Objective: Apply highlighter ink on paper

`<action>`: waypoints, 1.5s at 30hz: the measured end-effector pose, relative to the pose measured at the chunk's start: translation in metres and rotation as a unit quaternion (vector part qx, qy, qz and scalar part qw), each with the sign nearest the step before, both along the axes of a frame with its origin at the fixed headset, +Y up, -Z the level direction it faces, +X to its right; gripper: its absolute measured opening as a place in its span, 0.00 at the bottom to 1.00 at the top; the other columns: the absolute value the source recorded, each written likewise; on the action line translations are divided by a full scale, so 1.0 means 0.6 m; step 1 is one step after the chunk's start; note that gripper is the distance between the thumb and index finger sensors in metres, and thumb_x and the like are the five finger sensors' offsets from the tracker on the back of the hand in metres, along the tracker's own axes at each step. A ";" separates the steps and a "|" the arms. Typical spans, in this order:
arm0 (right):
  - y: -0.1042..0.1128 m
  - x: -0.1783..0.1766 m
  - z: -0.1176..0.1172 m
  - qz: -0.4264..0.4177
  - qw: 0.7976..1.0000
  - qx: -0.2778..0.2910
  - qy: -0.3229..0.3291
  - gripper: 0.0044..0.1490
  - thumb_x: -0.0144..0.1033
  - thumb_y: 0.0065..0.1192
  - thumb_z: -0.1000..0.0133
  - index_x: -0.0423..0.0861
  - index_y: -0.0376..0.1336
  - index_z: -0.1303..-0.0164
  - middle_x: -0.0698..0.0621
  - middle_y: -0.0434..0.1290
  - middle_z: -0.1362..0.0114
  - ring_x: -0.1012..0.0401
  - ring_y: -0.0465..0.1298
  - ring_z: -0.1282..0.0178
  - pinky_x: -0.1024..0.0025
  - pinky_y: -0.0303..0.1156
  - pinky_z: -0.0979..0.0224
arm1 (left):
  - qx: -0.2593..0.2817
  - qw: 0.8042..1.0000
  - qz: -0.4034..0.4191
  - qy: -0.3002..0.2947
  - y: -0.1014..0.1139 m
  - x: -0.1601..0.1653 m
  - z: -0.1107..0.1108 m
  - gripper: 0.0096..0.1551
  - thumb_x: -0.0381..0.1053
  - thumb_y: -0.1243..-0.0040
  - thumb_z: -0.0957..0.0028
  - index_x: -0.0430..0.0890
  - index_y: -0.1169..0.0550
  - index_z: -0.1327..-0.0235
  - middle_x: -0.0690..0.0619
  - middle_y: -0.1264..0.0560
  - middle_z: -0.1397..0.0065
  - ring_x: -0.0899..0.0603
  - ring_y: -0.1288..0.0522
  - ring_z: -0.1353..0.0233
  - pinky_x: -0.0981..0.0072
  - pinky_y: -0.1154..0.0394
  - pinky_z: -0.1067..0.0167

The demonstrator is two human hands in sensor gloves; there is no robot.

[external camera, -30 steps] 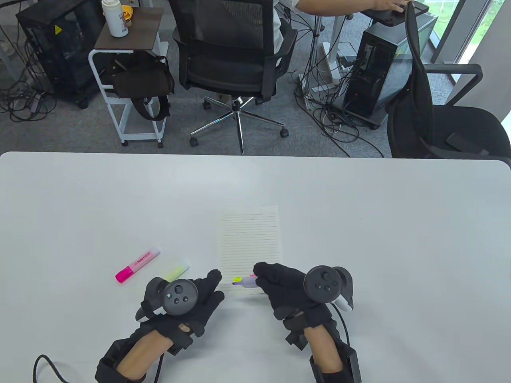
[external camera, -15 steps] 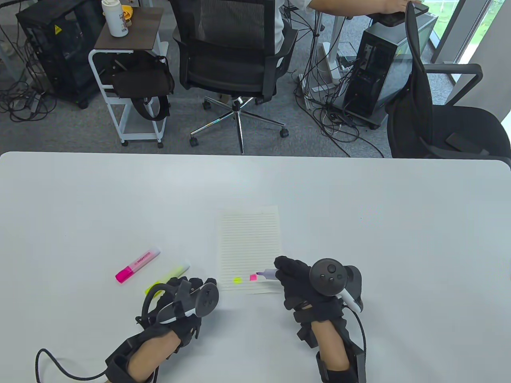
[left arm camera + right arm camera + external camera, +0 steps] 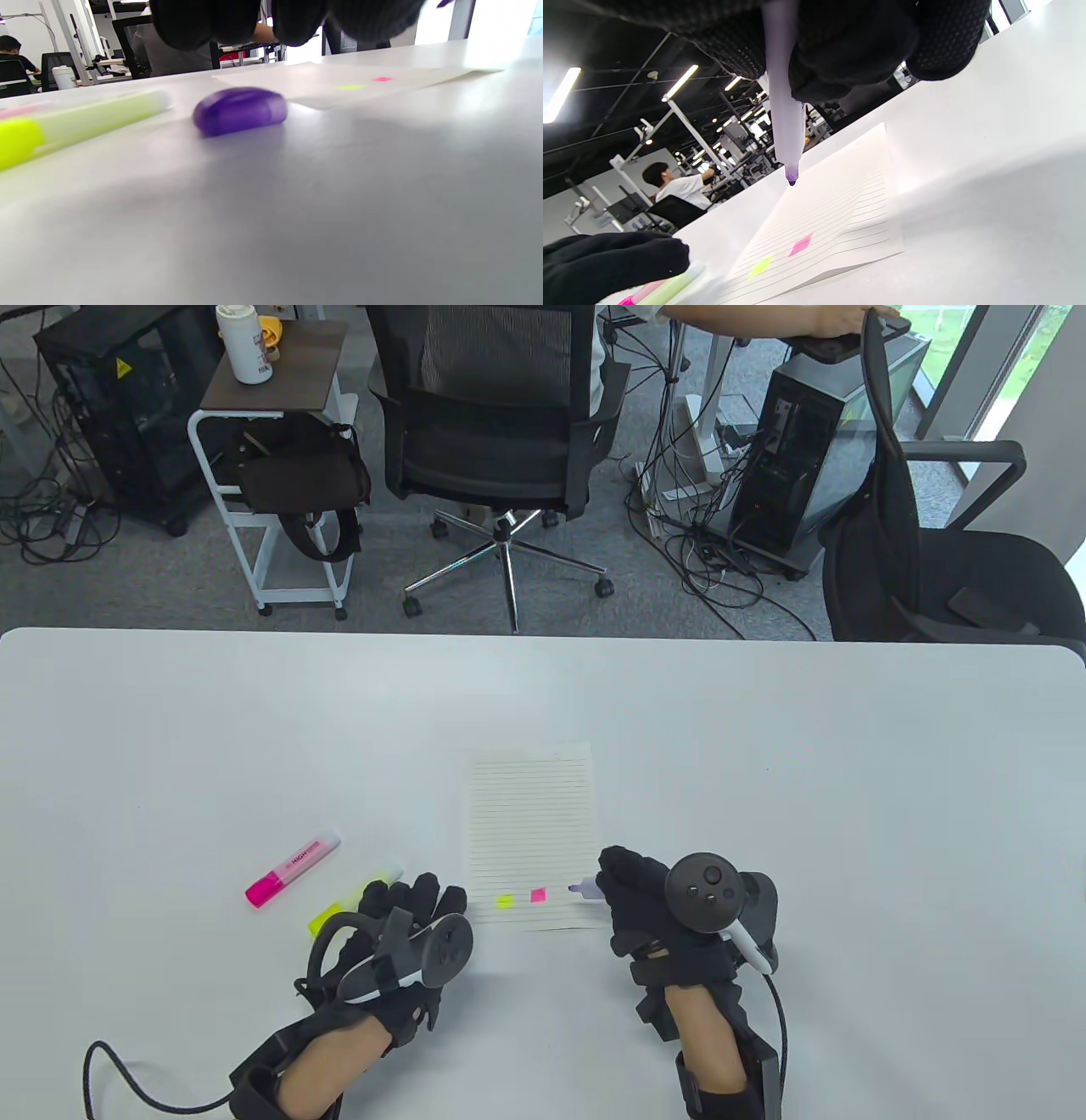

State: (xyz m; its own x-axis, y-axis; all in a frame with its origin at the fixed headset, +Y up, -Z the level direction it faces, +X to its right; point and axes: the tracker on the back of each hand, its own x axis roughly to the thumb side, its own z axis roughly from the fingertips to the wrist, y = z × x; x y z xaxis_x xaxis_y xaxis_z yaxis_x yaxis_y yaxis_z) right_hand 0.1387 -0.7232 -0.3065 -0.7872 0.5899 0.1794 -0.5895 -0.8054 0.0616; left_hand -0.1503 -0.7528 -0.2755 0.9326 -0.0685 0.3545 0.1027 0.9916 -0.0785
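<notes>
**Purple highlighter poised over lined paper, cap lying by the left hand**

Table view: a smooth white table point(image 3: 764, 746) with rounded corners stands in an office, with mesh chairs, a small cart and computer towers beyond its far edge. A lined sheet of paper point(image 3: 531, 831) lies flat near the front; a yellow-green mark point(image 3: 505, 901) and a pink mark point(image 3: 537, 895) sit side by side on its lower lines. The right hand point(image 3: 645, 903) has its fingers curled round a pale purple highlighter point(image 3: 584, 889), whose tip points left over the sheet's lower right part. The left hand point(image 3: 407, 925) rests just left of the paper, fingers relaxed and gripping nothing. A capped pink highlighter point(image 3: 293, 869) lies further left, and a yellow highlighter point(image 3: 352, 897) runs partly under the left fingers.

Left wrist view: a glossy, rounded purple cap point(image 3: 240, 111) lies on the table between the yellow highlighter and the paper's corner, beneath the gloved fingertips point(image 3: 297, 21) and untouched.

Right wrist view: the knitted, dotted glove grips the smooth barrel; its dark purple tip point(image 3: 791, 176) hangs just above the ruled sheet, right of the two marks. Whether it touches is unclear.
</notes>
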 end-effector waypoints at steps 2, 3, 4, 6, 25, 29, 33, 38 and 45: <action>-0.004 -0.001 -0.002 0.002 1.000 -0.004 0.001 0.25 0.44 0.65 0.34 0.48 0.66 0.30 0.42 0.78 0.45 0.54 0.78 0.62 0.43 0.70 0.30 | -0.001 1.000 0.011 -0.016 0.004 0.015 0.002 0.38 0.61 0.48 0.50 0.53 0.36 0.24 0.45 0.42 0.19 0.32 0.38 0.24 0.30 0.46 0.28; -0.005 -0.002 -0.003 0.004 1.000 -0.005 0.002 0.25 0.45 0.65 0.34 0.48 0.66 0.30 0.42 0.78 0.45 0.54 0.78 0.62 0.43 0.70 0.30 | -0.002 1.000 0.016 -0.022 0.005 0.022 0.003 0.38 0.61 0.48 0.50 0.54 0.35 0.24 0.45 0.42 0.19 0.32 0.38 0.23 0.30 0.47 0.28; -0.007 -0.004 -0.004 0.007 1.000 -0.006 0.003 0.25 0.44 0.66 0.34 0.48 0.66 0.30 0.42 0.78 0.45 0.54 0.78 0.62 0.43 0.70 0.30 | -0.003 0.999 0.023 -0.031 0.007 0.033 0.003 0.38 0.61 0.48 0.50 0.54 0.35 0.24 0.45 0.42 0.18 0.32 0.39 0.23 0.30 0.47 0.28; -0.009 -0.009 -0.005 0.017 1.000 -0.006 0.006 0.25 0.44 0.66 0.34 0.47 0.66 0.29 0.42 0.78 0.45 0.54 0.78 0.61 0.43 0.70 0.30 | -0.017 0.999 0.029 -0.043 0.008 0.053 0.001 0.37 0.62 0.48 0.49 0.54 0.35 0.24 0.45 0.42 0.18 0.31 0.39 0.22 0.29 0.48 0.27; -0.029 -0.033 -0.016 0.055 0.998 -0.021 0.012 0.24 0.43 0.66 0.34 0.48 0.65 0.29 0.42 0.78 0.43 0.53 0.78 0.60 0.43 0.69 0.29 | -0.169 0.984 -0.008 -0.059 -0.038 0.122 -0.038 0.38 0.60 0.47 0.49 0.64 0.42 0.23 0.49 0.49 0.18 0.34 0.43 0.23 0.30 0.50 0.26; -0.033 -0.035 -0.017 0.061 0.998 -0.023 0.011 0.24 0.43 0.65 0.34 0.48 0.65 0.29 0.42 0.78 0.43 0.53 0.78 0.60 0.43 0.69 0.29 | -0.173 0.983 0.007 -0.057 -0.040 0.117 -0.041 0.37 0.59 0.47 0.49 0.64 0.42 0.24 0.50 0.49 0.18 0.35 0.43 0.23 0.31 0.50 0.26; -0.036 -0.039 -0.020 0.069 0.997 -0.024 0.013 0.24 0.43 0.65 0.33 0.48 0.65 0.29 0.43 0.78 0.43 0.53 0.78 0.60 0.43 0.69 0.29 | -0.175 0.983 0.013 -0.055 -0.040 0.116 -0.044 0.37 0.59 0.47 0.49 0.65 0.41 0.24 0.50 0.49 0.19 0.35 0.43 0.23 0.31 0.50 0.26; -0.040 -0.044 -0.022 0.080 0.996 -0.027 0.014 0.24 0.43 0.65 0.33 0.49 0.65 0.29 0.42 0.78 0.42 0.53 0.78 0.59 0.43 0.69 0.29 | -0.175 0.983 0.014 -0.055 -0.039 0.116 -0.044 0.37 0.59 0.47 0.49 0.65 0.41 0.24 0.50 0.49 0.19 0.36 0.43 0.24 0.31 0.50 0.26; -0.038 -0.047 -0.022 0.090 0.995 -0.040 0.014 0.23 0.42 0.66 0.34 0.48 0.67 0.31 0.42 0.78 0.44 0.53 0.78 0.61 0.43 0.70 0.29 | -0.177 0.983 0.016 -0.053 -0.038 0.115 -0.045 0.37 0.59 0.47 0.49 0.65 0.41 0.24 0.50 0.49 0.19 0.36 0.43 0.24 0.31 0.51 0.26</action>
State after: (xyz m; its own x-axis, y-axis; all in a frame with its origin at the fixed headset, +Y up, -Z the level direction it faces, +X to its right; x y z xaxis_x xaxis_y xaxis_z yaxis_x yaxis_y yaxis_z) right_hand 0.1108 -0.7460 -0.3198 -0.8770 0.4527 0.1610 -0.4326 -0.8898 0.1452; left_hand -0.0811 -0.7756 -0.3023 0.8888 0.1060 0.4459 0.0976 0.9068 -0.4102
